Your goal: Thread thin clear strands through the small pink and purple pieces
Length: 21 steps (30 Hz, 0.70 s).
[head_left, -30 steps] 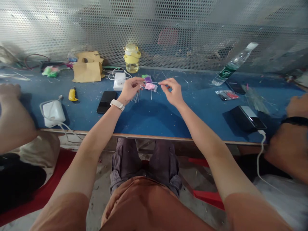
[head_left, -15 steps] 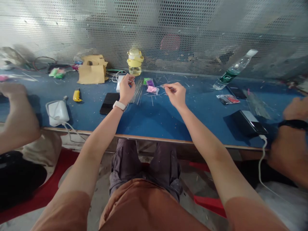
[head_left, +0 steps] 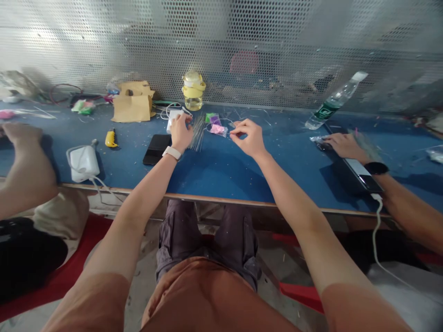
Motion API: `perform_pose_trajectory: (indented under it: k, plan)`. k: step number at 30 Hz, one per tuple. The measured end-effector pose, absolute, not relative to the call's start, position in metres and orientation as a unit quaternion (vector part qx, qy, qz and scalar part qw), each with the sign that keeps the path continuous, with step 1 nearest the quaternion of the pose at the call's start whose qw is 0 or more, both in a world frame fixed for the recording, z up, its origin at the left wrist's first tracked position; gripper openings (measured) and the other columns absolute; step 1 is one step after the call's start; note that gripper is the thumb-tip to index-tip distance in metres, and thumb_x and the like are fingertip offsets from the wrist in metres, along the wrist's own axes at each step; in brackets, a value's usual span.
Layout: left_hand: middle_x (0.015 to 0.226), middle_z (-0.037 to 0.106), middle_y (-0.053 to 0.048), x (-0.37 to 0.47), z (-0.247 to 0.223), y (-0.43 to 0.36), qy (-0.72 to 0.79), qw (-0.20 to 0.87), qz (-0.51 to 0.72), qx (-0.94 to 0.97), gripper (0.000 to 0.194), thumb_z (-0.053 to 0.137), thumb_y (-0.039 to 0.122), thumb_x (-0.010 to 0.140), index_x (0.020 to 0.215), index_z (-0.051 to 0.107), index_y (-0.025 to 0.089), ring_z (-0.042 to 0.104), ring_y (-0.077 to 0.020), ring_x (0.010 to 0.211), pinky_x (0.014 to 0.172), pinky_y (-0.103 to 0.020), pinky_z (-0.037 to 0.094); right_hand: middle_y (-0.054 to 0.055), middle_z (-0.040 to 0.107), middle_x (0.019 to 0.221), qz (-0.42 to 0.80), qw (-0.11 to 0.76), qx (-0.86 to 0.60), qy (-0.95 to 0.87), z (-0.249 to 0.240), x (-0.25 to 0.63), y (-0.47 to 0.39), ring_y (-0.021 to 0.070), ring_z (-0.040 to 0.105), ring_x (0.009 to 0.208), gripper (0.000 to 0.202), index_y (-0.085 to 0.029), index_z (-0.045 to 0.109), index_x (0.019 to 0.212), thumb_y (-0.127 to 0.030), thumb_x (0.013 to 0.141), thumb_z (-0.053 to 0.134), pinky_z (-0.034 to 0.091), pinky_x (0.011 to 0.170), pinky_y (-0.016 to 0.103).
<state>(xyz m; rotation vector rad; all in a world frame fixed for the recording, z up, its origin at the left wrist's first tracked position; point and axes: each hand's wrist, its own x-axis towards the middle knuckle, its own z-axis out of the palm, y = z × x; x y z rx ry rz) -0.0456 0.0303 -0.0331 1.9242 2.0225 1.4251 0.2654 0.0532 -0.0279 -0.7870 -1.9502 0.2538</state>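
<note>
My left hand [head_left: 182, 132], with a pale band at the wrist, has its fingers curled in a pinch beside a bundle of thin straight wires [head_left: 198, 131]. What its fingertips hold, if anything, is too small to make out. My right hand [head_left: 248, 137] pinches thumb and forefinger together, and a thin pale wire [head_left: 227, 120] curves away from its fingers. Between the hands lie small plastic bags: a pink one [head_left: 218, 129], a purple one [head_left: 214, 120] and a green one [head_left: 208, 117].
A dark phone [head_left: 156, 150] and a white adapter [head_left: 173, 121] lie near my left hand. Behind stands a yellow-lidded bottle [head_left: 193, 91]. On the right are a leaning water bottle [head_left: 334, 102], a black power bank [head_left: 356, 177] and another person's hand [head_left: 346, 146].
My right hand has shifted slightly left and its fingers form a rounder pinch. My left hand has dipped a little. The right-hand neighbour's arm has reached in over a small packet.
</note>
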Motion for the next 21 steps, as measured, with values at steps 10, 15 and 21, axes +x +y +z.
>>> perform_pose_trajectory:
  k: [10,15,21]
  plan:
    - [0.137,0.075,-0.017,-0.051,-0.047,0.039,0.681,-0.005,0.412,0.606,0.028,0.077,0.013,0.09,0.113,0.08,0.029,0.06,-0.0535,0.144,0.123,-0.085,0.047,0.007,0.079,0.102,0.127,0.445,-0.294,-0.836,-0.025,0.271,0.049,0.0237,0.068,0.077,0.018,-0.029,0.088,0.088,-0.045,0.094,0.082,0.07,0.082,0.056]
    - [0.142,0.072,-0.019,-0.055,-0.05,0.043,0.697,0.011,0.379,0.609,0.032,0.078,0.009,0.088,0.113,0.081,0.028,0.059,-0.0554,0.146,0.123,-0.086,0.045,0.008,0.08,0.105,0.143,0.433,-0.296,-0.839,-0.02,0.27,0.044,0.028,0.073,0.085,0.02,-0.031,0.089,0.089,-0.05,0.093,0.082,0.072,0.086,0.06]
    - [0.147,0.069,-0.02,-0.06,-0.05,0.044,0.692,0.039,0.368,0.62,0.03,0.083,0.012,0.088,0.114,0.08,0.027,0.053,-0.0564,0.153,0.128,-0.083,0.04,0.007,0.08,0.105,0.148,0.389,-0.286,-0.863,-0.014,0.276,0.041,0.0226,0.068,0.072,0.024,-0.03,0.088,0.089,-0.055,0.09,0.086,0.07,0.076,0.056]
